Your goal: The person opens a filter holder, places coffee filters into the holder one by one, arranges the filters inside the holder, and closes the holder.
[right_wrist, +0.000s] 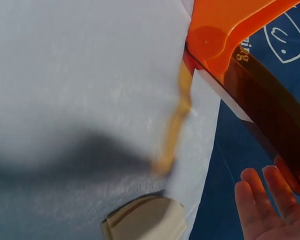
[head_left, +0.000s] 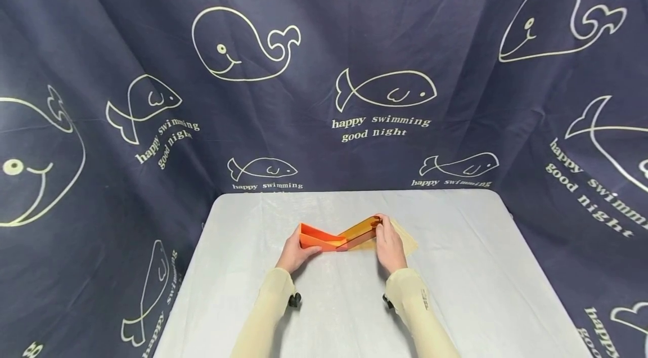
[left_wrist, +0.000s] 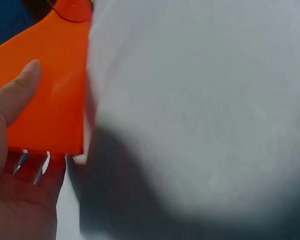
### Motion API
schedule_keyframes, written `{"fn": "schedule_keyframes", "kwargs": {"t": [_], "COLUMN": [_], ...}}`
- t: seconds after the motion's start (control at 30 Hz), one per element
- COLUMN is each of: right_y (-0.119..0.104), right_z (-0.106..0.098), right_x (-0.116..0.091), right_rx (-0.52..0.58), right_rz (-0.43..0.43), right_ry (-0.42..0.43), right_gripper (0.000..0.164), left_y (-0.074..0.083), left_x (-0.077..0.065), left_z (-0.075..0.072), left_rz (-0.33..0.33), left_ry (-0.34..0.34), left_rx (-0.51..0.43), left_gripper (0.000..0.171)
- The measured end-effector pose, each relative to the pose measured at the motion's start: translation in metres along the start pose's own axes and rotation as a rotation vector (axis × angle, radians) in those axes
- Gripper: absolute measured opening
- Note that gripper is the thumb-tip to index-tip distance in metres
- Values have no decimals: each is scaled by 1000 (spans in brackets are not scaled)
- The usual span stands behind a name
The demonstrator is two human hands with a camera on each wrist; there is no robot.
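An orange plastic box [head_left: 329, 246] with a hinged see-through amber lid [head_left: 360, 232] lies on its long side above the white table, the lid swung out to the right. My left hand [head_left: 296, 252] grips the box's left end; in the left wrist view the thumb [left_wrist: 21, 90] presses its orange wall while the fingers wrap the end. At the lid's far right end, my right hand [head_left: 388, 246] holds the amber edge, with several fingers [right_wrist: 280, 195] showing against it in the right wrist view. The right thumb is hidden there.
A stack of flat, beige, fan-shaped papers [head_left: 406, 238], like coffee filters, lies on the white table [head_left: 344, 307] just beside my right hand. Dark blue cloth [head_left: 314, 99] with whale and fish drawings hangs behind the table and at both sides.
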State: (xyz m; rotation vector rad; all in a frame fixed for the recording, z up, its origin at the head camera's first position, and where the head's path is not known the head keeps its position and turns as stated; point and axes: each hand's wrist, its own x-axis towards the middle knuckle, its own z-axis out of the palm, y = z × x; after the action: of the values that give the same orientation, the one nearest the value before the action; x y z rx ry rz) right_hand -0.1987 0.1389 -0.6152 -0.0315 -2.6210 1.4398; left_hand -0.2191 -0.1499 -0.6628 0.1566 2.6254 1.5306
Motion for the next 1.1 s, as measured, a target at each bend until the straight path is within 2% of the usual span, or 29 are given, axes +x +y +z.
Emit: {"fn": "schedule_keyframes", "kwargs": {"t": [0.27,0.73,0.9,1.0,1.1], "right_y": [3,-1,5,11,20], "right_z": [-4,-13,-22,-30,-39], "right_x": [-2,2,6,8,11], "right_rx": [-8,-8,-8,-24,-53], "right_rz": [-11,-46,-36,-28,-19], "right_ry": [-48,-68,-37,2,46], "right_gripper": [42,51,51,47,42], "left_y": [1,-3,-1,3,10], "left_x": [-3,2,2,0,0], "left_z": [-8,-9,-11,-13,-14], "left_rz": [-7,0,4,19,25], "left_ry": [-15,-38,-46,-36,-17], "left_rx": [-10,-6,-25,-62,-110], "left_gripper": [52,50,66,80,86]}}
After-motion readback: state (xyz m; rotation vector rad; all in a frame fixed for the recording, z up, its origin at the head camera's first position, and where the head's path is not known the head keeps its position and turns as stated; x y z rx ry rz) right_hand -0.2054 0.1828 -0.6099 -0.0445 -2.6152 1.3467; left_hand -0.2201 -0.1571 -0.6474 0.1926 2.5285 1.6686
